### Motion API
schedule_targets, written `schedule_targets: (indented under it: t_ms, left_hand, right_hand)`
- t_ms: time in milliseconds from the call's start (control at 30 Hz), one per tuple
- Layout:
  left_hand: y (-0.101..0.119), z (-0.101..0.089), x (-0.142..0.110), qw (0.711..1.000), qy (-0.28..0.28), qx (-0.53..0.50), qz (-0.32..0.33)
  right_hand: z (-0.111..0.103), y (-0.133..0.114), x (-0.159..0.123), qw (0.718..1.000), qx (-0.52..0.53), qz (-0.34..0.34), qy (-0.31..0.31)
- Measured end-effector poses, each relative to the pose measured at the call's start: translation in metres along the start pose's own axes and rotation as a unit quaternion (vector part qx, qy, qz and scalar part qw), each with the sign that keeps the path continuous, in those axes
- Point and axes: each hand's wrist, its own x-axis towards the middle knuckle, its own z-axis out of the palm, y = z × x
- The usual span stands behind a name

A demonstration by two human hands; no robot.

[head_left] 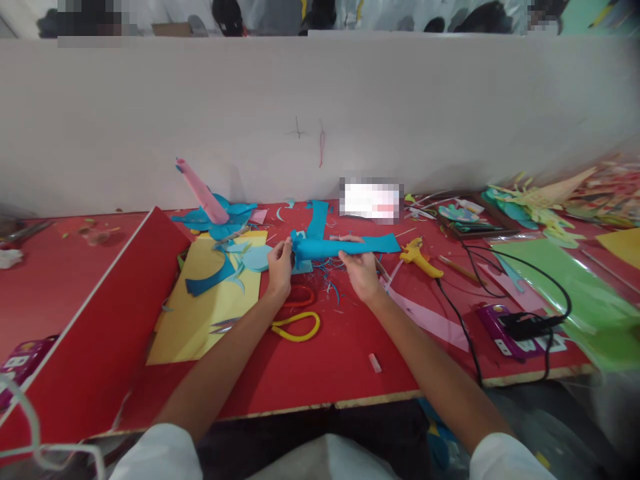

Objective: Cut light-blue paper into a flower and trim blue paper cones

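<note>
Stretched sideways between my hands is a blue strip of craft sheet (325,250), with a frilled, bunched left end. My left hand (281,267) pinches that bunched end. My right hand (363,272) is closed round the strip farther along, fingers behind and thumb in front; its free end sticks out to the right. Another blue strip (317,220) lies just behind. Below my hands are fine blue scraps (327,277) and scissors with yellow handles (297,328). A red loop handle (300,297) shows partly behind my left wrist.
A yellow glue gun (423,259) with a black cord lies at right, near a purple power strip (510,333). Yellow sheets (200,320) and a pink cone on blue petals (205,193) are at left. A red upright board (100,320) divides the table. A white wall (200,100) stands behind.
</note>
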Motion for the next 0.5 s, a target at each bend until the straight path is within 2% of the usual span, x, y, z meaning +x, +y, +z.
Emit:
schedule_targets:
  t_ms: [100,200,333,400,500]
  left_hand:
    - [-0.0011,-0.0021,0.0011,0.999,-0.007,0.025,0.026]
    - [-0.0008,-0.0020,0.0010,0.999,-0.014,0.032,0.032]
    - [0.0014,0.0016,-0.0001,1.000,-0.003,-0.023,-0.009]
    - [0.0019,0.0029,-0.0002,0.998,0.013,-0.048,-0.032]
    - [0.0004,0.0027,0.0001,0.999,0.024,-0.032,-0.032]
  right_hand:
    - [-0.0012,0.0038,-0.0004,1.000,-0.009,-0.004,-0.001]
    - [-0.0020,0.0071,-0.0015,0.999,-0.020,0.021,0.028]
    - [-0.0041,0.0088,-0.0011,0.997,0.009,0.055,0.056]
    - [-0.0050,0.0088,0.0001,0.997,0.022,0.045,0.054]
    - [-0.0052,0.0087,0.0014,0.999,0.022,0.023,0.043]
